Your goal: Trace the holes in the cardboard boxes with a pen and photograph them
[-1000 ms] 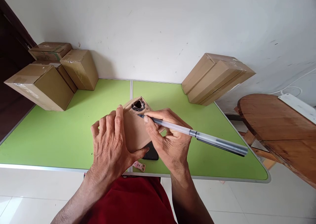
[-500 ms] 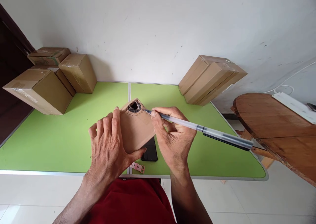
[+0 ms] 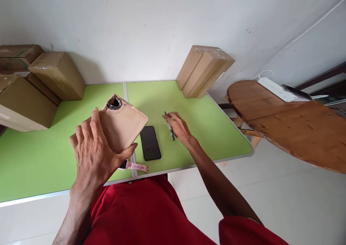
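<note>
My left hand [image 3: 93, 151] is closed around a small brown cardboard box [image 3: 121, 124], thumb along its near edge and fingers on its left side. The box is tilted, and a hole with ragged black edges opens near its far corner. My right hand [image 3: 178, 127], slightly blurred, is low over the green table with a gel pen [image 3: 171, 129] in its fingers. A black phone [image 3: 150, 144] lies between the two hands. Partly hidden behind my left thumb is a watch with a pink strap [image 3: 139, 167].
Several cardboard boxes [image 3: 58, 75] stand on the green table [image 3: 216, 137] at the left. More boxes [image 3: 204, 72] lean together at the back right. A wooden table [image 3: 270, 111] on the right holds a white power strip [image 3: 273, 88].
My right hand has moved the pen from beside the hole down to the table, right of the phone. The box in my left hand has shifted left in view, and the phone is uncovered.
</note>
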`<state>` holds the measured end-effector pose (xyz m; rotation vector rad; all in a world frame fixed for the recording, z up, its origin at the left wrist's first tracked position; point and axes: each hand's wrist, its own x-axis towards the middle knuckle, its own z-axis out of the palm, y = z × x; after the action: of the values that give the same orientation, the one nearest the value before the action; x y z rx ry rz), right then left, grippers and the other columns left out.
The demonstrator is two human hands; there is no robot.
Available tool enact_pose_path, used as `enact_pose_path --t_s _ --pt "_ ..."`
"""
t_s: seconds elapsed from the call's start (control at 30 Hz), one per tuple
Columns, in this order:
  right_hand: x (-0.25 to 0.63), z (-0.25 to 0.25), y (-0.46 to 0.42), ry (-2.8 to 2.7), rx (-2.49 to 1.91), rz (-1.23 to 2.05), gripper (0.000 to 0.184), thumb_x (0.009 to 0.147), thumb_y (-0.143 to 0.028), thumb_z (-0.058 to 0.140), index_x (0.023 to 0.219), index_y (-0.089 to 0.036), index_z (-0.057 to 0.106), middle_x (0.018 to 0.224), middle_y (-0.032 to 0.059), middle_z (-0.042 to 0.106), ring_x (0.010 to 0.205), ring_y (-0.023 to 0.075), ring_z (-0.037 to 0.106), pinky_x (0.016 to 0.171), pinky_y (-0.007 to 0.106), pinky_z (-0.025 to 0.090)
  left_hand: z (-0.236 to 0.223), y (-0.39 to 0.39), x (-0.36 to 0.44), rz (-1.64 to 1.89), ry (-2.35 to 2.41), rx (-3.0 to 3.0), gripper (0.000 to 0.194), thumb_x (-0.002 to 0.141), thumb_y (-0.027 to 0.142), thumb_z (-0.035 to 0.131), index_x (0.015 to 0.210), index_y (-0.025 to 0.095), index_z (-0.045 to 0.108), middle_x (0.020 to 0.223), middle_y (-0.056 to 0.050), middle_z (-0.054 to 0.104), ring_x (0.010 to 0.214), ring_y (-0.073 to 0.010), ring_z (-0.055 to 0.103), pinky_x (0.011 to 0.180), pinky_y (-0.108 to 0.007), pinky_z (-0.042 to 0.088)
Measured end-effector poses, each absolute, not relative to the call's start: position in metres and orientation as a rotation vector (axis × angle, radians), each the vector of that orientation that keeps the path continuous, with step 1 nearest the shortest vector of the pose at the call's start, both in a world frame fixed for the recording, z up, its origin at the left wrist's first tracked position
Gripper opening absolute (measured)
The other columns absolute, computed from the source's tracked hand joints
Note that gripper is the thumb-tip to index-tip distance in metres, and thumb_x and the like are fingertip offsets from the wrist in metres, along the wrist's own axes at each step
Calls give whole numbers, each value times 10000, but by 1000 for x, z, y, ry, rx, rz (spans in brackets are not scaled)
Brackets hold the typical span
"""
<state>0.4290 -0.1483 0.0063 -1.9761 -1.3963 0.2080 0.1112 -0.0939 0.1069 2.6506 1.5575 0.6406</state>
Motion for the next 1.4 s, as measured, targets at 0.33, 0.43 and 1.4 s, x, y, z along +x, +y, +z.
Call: enact_pose_path --t_s 0.33,0.43,1.4 --pt "423 -7 -168 -1744 -2358 313 582 973 80 498 1453 -148 735 1415 234 730 1357 374 654 1139 491 559 111 -96 112 598 1605 2672 1342 756 796 794 1734 68 232 1497 -335 569 1277 -553 573 1022 -682 480" --pt "397 7 -176 -1630 -2435 290 568 1062 17 409 1561 -126 640 1463 238 707 1370 344 662 1120 467 577 110 -96 112 610 1616 2657 1358 752 819 788 1737 73 223 1489 -336 567 1277 -563 569 1016 -693 480" --pt "326 12 -238 -349 -1104 1280 417 890 -403 691 1268 -235 740 1459 174 769 1162 317 798 877 449 661 105 -100 113 708 1657 2582 1323 720 728 859 1717 79 282 1470 -317 613 1276 -531 591 1033 -646 483"
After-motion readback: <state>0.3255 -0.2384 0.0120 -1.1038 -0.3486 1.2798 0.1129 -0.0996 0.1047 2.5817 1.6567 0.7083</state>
